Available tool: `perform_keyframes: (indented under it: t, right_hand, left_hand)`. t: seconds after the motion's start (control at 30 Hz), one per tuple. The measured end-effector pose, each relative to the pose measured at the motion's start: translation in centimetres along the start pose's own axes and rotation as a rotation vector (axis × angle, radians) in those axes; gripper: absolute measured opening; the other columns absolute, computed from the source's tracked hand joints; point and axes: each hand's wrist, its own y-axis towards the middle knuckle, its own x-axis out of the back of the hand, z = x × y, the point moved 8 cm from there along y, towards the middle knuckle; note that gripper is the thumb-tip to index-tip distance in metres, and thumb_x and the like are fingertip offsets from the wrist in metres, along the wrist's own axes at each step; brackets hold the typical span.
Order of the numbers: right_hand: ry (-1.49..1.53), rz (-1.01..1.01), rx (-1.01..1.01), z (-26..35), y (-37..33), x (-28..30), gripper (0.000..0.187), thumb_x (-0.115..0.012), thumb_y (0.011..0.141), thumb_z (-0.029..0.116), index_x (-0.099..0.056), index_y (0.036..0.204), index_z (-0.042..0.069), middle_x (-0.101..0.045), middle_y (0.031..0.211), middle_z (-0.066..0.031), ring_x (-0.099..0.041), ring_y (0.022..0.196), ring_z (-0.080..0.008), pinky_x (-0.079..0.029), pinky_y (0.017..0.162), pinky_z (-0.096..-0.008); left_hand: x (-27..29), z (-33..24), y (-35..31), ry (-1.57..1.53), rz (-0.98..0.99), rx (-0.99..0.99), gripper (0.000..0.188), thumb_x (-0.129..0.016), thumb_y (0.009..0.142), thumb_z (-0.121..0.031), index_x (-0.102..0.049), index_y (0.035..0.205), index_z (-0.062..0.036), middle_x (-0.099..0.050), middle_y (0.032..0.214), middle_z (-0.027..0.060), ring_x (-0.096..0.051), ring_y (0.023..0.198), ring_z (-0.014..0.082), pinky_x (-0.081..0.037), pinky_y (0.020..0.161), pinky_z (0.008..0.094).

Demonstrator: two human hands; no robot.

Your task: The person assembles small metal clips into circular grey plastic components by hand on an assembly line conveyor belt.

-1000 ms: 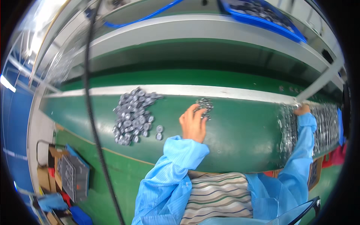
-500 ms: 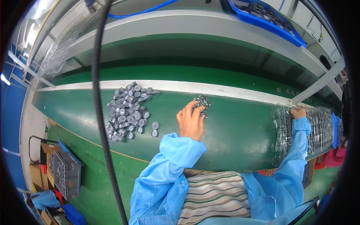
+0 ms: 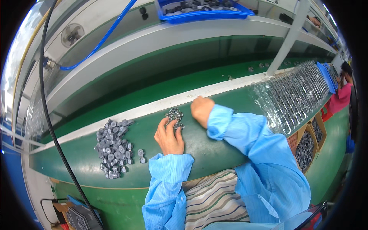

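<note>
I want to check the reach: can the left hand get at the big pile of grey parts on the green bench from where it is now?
Probably yes. The left hand rests on the green bench at the small cluster of parts, and the big grey pile lies to its left on the same surface, with only two loose parts between them.

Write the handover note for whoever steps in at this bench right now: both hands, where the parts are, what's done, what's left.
Left hand: flat on the green bench, fingers at the small cluster of grey metal parts; grip unclear.
Right hand: beside the same cluster on its right, fingers curled; contents hidden.
Parts: large pile of grey parts to the left, with a couple of strays beside it. Clear plastic blister tray to the right; whether its pockets are filled cannot be told.
Done: a small batch sits apart from the pile.
Left: the large pile remains unsorted.
</note>
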Motion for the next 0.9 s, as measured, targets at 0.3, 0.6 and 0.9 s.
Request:
perform_keyframes:
  t: [0.3,0.6,0.9]
  right_hand:
    - [0.099,-0.044,-0.209,-4.5,1.2,0.9,0.013,-0.065,0.082,0.018,-0.071,0.087,0.007,-0.067,0.091,-0.0103,-0.063,0.091,-0.0298,-0.052,0.074,-0.0421]
    - [0.195,-0.129,-0.688,-23.9,-7.0,-6.6,0.011,-0.072,0.086,0.015,-0.072,0.091,0.005,-0.067,0.091,-0.0156,-0.065,0.093,-0.0350,-0.053,0.083,-0.0452]
    - [0.781,-0.191,-0.331,-4.7,-6.4,-2.0,0.016,-0.077,0.085,0.018,-0.075,0.097,0.008,-0.068,0.092,-0.0120,-0.066,0.090,-0.0309,-0.055,0.080,-0.0397]
  left_hand:
    - [-0.5,0.7,-0.3,-0.017,0.027,0.009,0.032,-0.072,0.083,-0.005,-0.067,0.114,-0.0097,-0.056,0.132,0.0119,-0.055,0.121,0.0306,-0.036,0.103,0.0460]
    - [-0.6,0.1,0.0,-0.022,0.040,-0.009,0.032,-0.072,0.083,-0.005,-0.067,0.114,-0.0100,-0.056,0.132,0.0116,-0.056,0.119,0.0304,-0.036,0.103,0.0459]
    - [-1.1,0.1,-0.1,0.010,0.029,-0.033,0.033,-0.072,0.081,-0.003,-0.068,0.114,-0.0100,-0.059,0.129,0.0130,-0.058,0.119,0.0337,-0.042,0.099,0.0432]
